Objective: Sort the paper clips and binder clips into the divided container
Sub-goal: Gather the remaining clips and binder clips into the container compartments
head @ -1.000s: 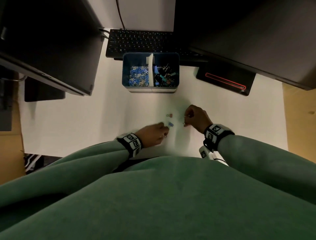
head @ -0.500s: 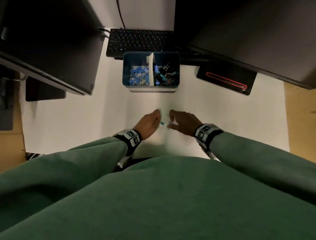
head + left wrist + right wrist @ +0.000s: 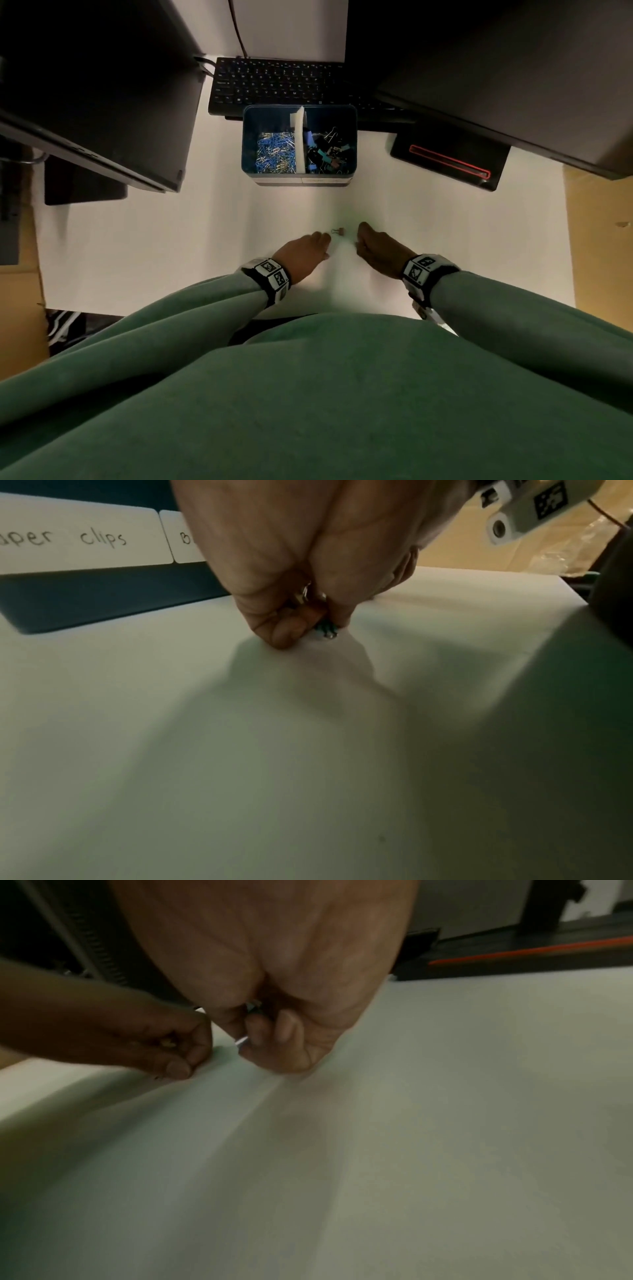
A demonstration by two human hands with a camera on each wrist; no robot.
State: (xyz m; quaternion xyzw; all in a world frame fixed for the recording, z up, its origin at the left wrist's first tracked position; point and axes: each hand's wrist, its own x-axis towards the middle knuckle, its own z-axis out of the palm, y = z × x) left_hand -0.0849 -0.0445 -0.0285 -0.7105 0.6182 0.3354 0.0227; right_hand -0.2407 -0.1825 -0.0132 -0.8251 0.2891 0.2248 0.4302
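Head view: both hands are working low on the white counter, a small brown binder clip lying between them. The left hand is curling round tiny clips; the right hand is pinching a thin one. Best to gather firmly, then carry them to the divided container, matching the labels.

Head view looks steeply down at the surface from above. Wrist views sit low, close behind each hand, facing forward. All share the surface.
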